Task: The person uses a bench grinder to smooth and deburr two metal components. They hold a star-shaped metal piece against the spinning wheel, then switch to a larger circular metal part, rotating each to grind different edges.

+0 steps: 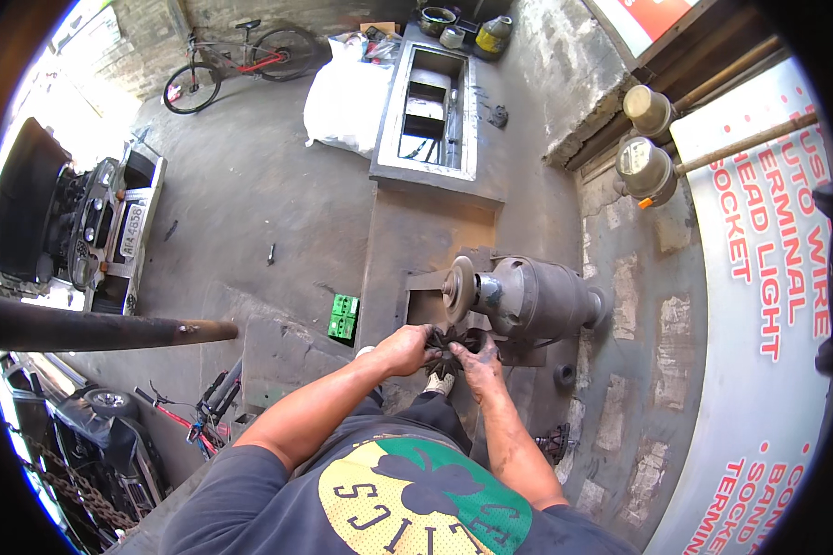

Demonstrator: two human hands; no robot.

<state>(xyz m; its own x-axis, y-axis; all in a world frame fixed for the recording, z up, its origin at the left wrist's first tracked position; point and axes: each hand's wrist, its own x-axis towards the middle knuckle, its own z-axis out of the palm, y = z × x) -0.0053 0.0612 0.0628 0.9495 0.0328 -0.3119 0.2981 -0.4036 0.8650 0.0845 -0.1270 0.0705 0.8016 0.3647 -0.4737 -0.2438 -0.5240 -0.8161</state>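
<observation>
Between my two hands is a dark metal part with pointed, claw-like teeth (449, 349). My left hand (411, 350) grips it from the left with bent fingers. From the right my right hand (480, 366) closes on it, thumb on top; both hands look blackened with grime. Just beyond the part stands a bench grinder (533, 298), its round wheel (457, 289) facing left, close above my fingers. I cannot tell whether the part touches the wheel. My fingers hide much of the part's underside.
A green box (343, 317) lies left of the grinder stand. Farther off are a metal-framed pit (391, 139), a white sack (342, 106) and a bicycle (241, 63). A thick dark pole (111, 324) juts in from the left. Meters (645, 166) hang on the right wall.
</observation>
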